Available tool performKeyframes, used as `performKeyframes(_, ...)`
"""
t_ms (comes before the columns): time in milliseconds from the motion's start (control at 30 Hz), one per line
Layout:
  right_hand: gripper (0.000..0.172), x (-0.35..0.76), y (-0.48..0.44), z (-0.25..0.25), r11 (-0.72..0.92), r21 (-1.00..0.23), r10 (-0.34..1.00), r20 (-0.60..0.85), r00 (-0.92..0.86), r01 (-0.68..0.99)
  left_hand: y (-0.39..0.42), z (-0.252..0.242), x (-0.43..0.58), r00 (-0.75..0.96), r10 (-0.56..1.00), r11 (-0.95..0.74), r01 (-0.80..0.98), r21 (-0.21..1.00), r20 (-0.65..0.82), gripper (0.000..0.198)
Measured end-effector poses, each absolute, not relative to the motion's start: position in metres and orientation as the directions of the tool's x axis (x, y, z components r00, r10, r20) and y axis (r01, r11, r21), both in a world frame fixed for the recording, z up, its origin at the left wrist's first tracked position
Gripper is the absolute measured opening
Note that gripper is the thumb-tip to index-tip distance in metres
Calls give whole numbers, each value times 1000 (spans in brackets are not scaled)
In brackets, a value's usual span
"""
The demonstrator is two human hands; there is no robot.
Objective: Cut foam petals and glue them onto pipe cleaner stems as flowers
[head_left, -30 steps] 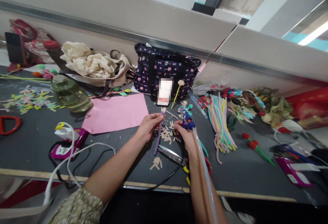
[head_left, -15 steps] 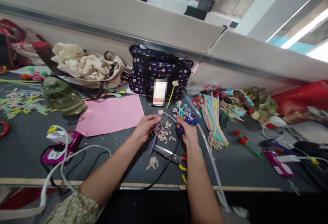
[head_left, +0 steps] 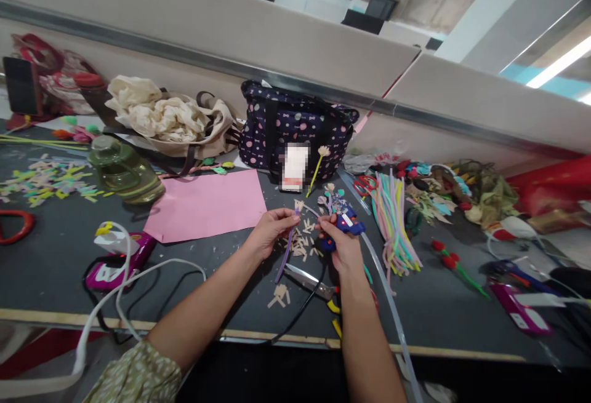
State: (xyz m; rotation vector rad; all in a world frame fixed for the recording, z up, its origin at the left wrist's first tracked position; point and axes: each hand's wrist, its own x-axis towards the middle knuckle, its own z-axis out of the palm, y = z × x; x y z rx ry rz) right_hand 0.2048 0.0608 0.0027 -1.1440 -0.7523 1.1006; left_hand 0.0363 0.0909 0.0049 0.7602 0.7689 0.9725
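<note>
My left hand (head_left: 273, 229) pinches a purple pipe-cleaner stem (head_left: 285, 259) just below its small cream flower head (head_left: 299, 205). Wrapped round a blue glue gun (head_left: 349, 223) is my right hand (head_left: 339, 237), and a long clear glue stick (head_left: 386, 289) trails from the gun's back. The gun's tip is hard to make out. Between and below the hands lie short cream pieces (head_left: 301, 244), with a smaller pile (head_left: 279, 296) nearer the edge. Scissors (head_left: 307, 277) lie partly hidden by my right forearm and a black cord.
A phone (head_left: 295, 168) and a yellow-stemmed flower (head_left: 316, 171) lean against a dark patterned bag (head_left: 258, 126). Pink paper (head_left: 207, 206) and a green bottle (head_left: 124, 172) are on the left. Right of the gun lies a pipe-cleaner bundle (head_left: 394, 224); white cables (head_left: 120, 289) loop at left.
The whole scene has shifted slightly to the right in the picture. Both hands keep their holds on the stem and the glue gun, which tilts slightly differently.
</note>
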Motion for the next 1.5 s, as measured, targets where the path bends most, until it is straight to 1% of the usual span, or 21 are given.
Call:
performKeyframes(100,26,204,59,4,49,-977,947,-21,320,-210,90,5,37,337,920,332,-406,851,-198,25)
performKeyframes(267,22,203,56,3,30,-993,972,3,236,-112,90,4,39,298,938,287,-394,873,-174,24)
performKeyframes(333,22,201,55,2,38,-998,965,21,260,-59,90,4,39,297,938,291,-392,873,-179,24)
performKeyframes(433,28,199,52,4,30,-999,954,38,298,30,91,5,38,271,944,287,-405,868,-186,25)
performKeyframes(533,32,197,46,9,36,-996,980,52,191,86,92,6,37,223,957,269,-434,860,-187,25)
performKeyframes(667,37,193,38,16,106,-989,994,108,12,99,94,7,34,153,974,218,-462,860,-166,26)
performKeyframes(800,41,190,34,16,79,-990,994,69,-84,120,95,6,33,113,984,175,-480,860,-137,24)
performKeyframes(1100,39,190,36,8,-30,-997,998,-34,-54,78,94,5,33,129,987,149,-466,872,-100,24)
performKeyframes(1500,41,192,35,7,-31,-974,999,-40,-36,226,93,8,34,151,984,157,-468,870,-96,24)
